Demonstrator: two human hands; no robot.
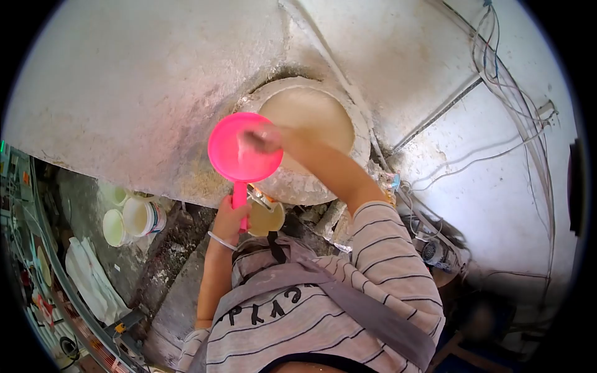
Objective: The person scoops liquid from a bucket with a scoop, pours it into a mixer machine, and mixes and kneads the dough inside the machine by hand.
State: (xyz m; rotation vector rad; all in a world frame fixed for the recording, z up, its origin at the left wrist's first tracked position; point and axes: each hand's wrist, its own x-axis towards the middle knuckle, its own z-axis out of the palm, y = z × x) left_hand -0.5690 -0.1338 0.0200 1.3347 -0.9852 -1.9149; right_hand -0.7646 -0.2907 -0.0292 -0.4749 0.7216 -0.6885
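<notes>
My left hand (230, 221) is closed round the handle of a bright pink plastic dipper (225, 146), its round bowl tilted toward me. My right hand (264, 138) reaches across from the right and hangs over the dipper's bowl. Motion smears its fingers, so whether it grips anything cannot be made out. Behind the dipper, a round basin (362, 140) with a crusted rim holds cloudy beige liquid (314, 121). Below the bowl stands a container of similar beige liquid (267, 221), partly hidden by the handle, with a metal piece (258, 198) across it.
Several white buckets (142, 216) stand on the floor at left, near a white sack (90, 280). A pipe (336, 68) runs along the pale wall. Cables (522, 112) hang at right, above a motor-like machine (438, 255). Metal framing (62, 273) lines the far left.
</notes>
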